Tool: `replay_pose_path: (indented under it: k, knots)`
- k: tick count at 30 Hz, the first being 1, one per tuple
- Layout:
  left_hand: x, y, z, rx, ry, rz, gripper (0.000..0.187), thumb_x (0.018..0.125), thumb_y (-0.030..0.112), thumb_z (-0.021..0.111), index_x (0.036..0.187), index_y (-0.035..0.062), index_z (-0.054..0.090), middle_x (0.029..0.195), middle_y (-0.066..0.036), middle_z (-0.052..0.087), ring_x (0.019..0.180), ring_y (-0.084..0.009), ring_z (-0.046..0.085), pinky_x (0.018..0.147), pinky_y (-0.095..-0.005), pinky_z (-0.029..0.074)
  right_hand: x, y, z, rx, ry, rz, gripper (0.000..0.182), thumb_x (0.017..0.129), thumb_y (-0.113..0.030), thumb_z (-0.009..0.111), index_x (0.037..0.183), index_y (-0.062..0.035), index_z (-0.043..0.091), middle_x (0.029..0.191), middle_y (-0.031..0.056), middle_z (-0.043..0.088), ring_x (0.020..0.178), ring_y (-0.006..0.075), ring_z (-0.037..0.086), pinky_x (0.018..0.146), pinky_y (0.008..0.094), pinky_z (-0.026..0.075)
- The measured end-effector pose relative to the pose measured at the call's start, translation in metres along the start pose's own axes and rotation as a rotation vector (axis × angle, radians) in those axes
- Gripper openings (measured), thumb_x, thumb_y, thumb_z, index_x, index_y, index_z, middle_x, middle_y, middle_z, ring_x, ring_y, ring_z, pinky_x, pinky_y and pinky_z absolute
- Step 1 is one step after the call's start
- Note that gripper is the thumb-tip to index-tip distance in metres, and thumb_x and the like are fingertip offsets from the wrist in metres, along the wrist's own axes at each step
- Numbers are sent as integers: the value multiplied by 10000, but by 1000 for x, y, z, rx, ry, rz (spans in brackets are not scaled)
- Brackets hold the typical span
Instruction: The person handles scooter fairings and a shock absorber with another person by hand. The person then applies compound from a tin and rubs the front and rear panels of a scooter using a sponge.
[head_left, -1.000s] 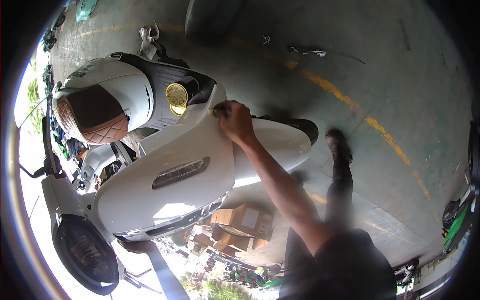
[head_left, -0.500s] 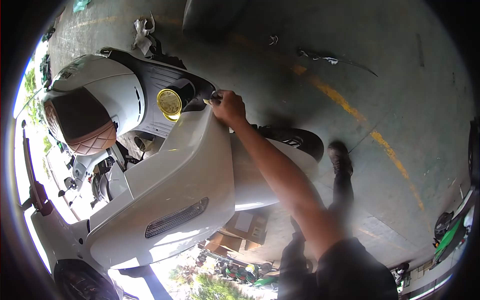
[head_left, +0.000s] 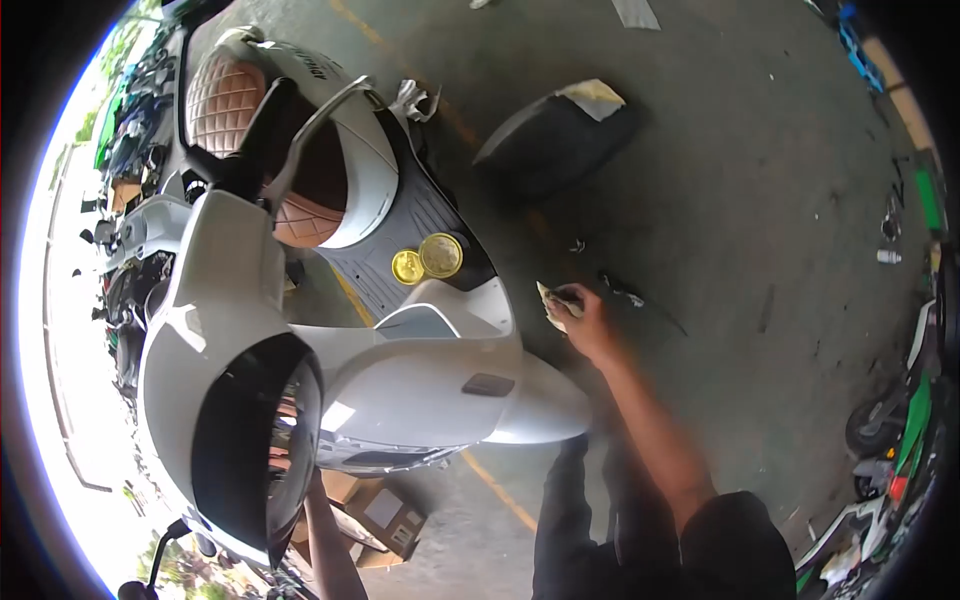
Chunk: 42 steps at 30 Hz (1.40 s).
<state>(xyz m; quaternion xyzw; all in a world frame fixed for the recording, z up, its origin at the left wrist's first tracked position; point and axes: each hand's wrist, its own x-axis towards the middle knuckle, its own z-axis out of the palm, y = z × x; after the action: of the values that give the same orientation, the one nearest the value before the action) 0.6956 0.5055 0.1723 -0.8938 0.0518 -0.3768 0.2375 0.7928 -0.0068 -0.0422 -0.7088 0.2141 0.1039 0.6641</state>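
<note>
Yellowish cloth (head_left: pixel 556 302) | clutched in right hand (head_left: pixel 585 320) | beside white scooter (head_left: pixel 420 385) | left hand unseen

Right hand (head_left: pixel 588 322) closed around crumpled pale yellowish cloth (head_left: pixel 553 303); most of cloth buried in fist, fingertips not visible. Forearm below grip motion-blurred. Left hand out of sight: only bare forearm (head_left: pixel 325 540) showing low left of grip, upper end hidden behind white glossy scooter front panel (head_left: pixel 420 390). Front wheel hidden under white fender beside grip. Two round gold caps (head_left: pixel 430 260) on footboard, up-left of grip, too small to read. Parked green machines (head_left: pixel 915 420) far right of grip cut by picture edge.
</note>
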Motion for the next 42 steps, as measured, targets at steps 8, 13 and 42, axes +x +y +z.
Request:
replay_pose_path:
  k: [8, 13, 42]
  knots:
    - [36, 22, -13, -88, 153, -377, 676, 948, 566, 501, 1214, -53, 565, 1218, -219, 571, 1138, -391, 570, 931, -511, 491, 163, -48, 162, -870, -471, -210, 275, 797, -205, 745, 1030, -60, 730, 1086, 181, 722, 1034, 352, 694, 875, 460, 569]
    - [-9, 150, -53, -290, 363, -933, 634, 1004, 542, 430, 1197, -47, 566, 1241, -209, 552, 1179, -375, 547, 959, -512, 480, 203, 14, 264, -1380, -703, -754, 236, 863, -87, 647, 1061, -54, 770, 1075, 127, 740, 1072, 325, 666, 779, 422, 594]
    - [-390, 611, -89, -143, -312, -1753, 1012, 476, 255, 1004, 1303, -81, 527, 1270, -229, 598, 1204, -345, 533, 1100, -426, 382, 138, 242, 50, 226, -505, -1117, 317, 870, -68, 756, 1177, -33, 691, 1104, 137, 624, 1045, 223, 619, 882, 330, 512]
